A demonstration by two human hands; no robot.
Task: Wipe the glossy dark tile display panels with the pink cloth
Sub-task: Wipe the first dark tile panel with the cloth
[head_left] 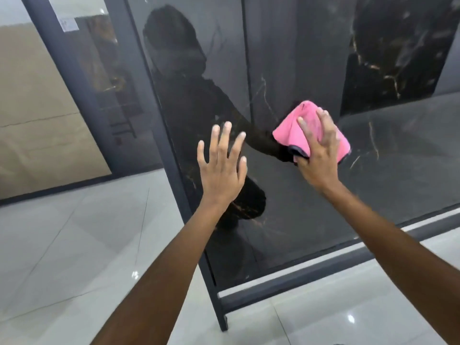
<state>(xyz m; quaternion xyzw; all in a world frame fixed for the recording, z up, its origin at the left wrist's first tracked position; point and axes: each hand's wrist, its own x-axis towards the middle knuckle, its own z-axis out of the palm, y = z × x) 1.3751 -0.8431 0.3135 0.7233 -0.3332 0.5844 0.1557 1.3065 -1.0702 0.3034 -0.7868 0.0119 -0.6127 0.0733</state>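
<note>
A glossy dark tile panel with gold veining stands upright in a dark metal frame and fills the middle of the view. My right hand presses a folded pink cloth flat against the panel with straight fingers. My left hand is spread flat, fingers straight, at the panel's left part near the frame; I cannot tell whether it touches the surface. A dark reflection of a person shows in the gloss.
The dark frame post runs down the panel's left edge to a foot on the floor. A low frame bar crosses below the panel. Pale glossy floor tiles lie around. A beige panel stands at the left.
</note>
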